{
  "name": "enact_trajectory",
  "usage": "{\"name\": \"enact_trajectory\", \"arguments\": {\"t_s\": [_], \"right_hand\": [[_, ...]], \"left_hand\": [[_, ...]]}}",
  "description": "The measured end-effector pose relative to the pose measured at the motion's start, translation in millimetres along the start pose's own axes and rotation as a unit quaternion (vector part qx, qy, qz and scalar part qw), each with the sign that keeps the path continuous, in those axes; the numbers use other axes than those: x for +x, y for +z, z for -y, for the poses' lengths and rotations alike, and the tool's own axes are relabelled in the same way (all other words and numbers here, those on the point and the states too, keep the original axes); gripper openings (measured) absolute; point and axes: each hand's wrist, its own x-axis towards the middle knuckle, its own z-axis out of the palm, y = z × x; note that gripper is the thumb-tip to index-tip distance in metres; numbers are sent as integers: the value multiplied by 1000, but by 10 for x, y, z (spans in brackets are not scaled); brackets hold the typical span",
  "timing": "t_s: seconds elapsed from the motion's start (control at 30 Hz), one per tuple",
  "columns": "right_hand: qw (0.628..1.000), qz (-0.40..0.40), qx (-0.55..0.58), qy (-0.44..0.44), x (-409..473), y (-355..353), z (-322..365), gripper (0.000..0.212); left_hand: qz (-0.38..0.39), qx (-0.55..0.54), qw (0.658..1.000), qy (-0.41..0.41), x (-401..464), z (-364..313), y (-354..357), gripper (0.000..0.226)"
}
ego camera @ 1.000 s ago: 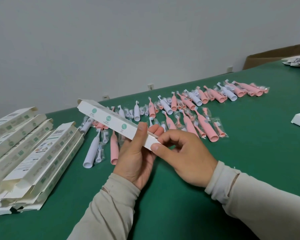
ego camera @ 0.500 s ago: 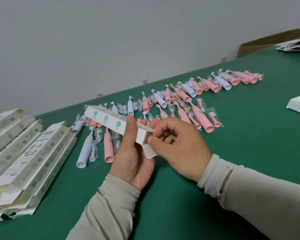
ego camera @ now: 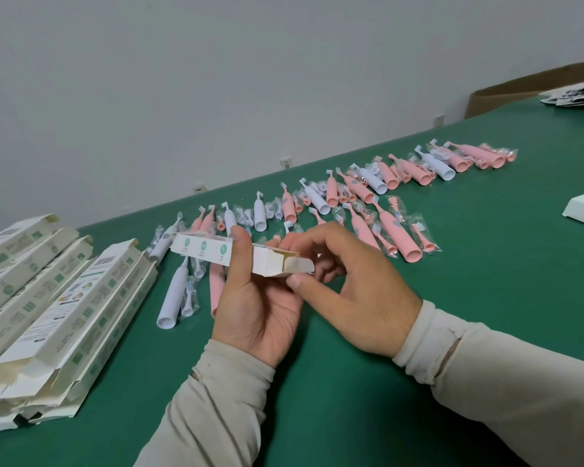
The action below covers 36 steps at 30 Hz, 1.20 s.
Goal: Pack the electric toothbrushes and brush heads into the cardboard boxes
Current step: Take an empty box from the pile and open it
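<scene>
Fingers (ego camera: 241,246) round open-ended box (ego camera: 213,252)

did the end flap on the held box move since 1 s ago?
Yes. The box in the left hand was shut flat at that end; now its end flap hangs open beside the right hand.

Beige long sleeves (ego camera: 216,399), ribbed white cuff (ego camera: 422,338)

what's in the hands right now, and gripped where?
One white cardboard box. The left hand grips it near its open end, thumb across the printed side. The right hand pinches the end flap. No toothbrush is held.
</scene>
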Motion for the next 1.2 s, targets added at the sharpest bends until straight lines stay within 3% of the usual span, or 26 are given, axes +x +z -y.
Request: {"name": "enact_trajectory", "arguments": {"t_s": [0.2,0.33,0.53,0.67,0.8,0.9,0.93,0.97,1.0,1.03,1.07,1.1,1.2], "right_hand": [[998,-66,-10,-6,13,-6,0,12],[998,-59,-3,2,21,-18,-13,9],[999,-45,-9,-18,8,-21,8,8],[997,-75,-37,-3,17,-55,22,9],[995,-84,-51,19,24,-85,28,16],[995,-81,10,50,74,-115,-34,11],[992,-92,43,72,99,-132,-64,12],[987,-105,73,98,124,-156,-88,11],[980,-118,100,122,148,-180,-101,11],[973,-128,130,142,166,-207,-101,14],[964,-134,167,156,180,-236,-96,20],[955,-139,205,164,190,-271,-90,26],[933,-148,278,173,216,-368,-55,27]], "left_hand": [[4,14,1000,-6,-40,2,59,49],[-7,-5,1000,-20,-55,-17,85,71],[-31,14,999,-14,-47,-55,94,78],[-11,33,998,-44,-77,-37,124,101],[26,25,997,-72,-109,-70,87,75],[-44,96,994,-28,-77,-98,81,55],[-77,181,980,-3,-58,-100,75,50],[-106,305,946,28,-43,-104,48,46],[-133,458,877,64,-37,-111,10,45],[-147,603,778,98,-40,-123,-36,46],[-147,708,679,128,-52,-138,-64,46],[-140,764,610,153,-63,-154,-81,46],[-147,809,542,175,-91,-217,-89,39]]}}
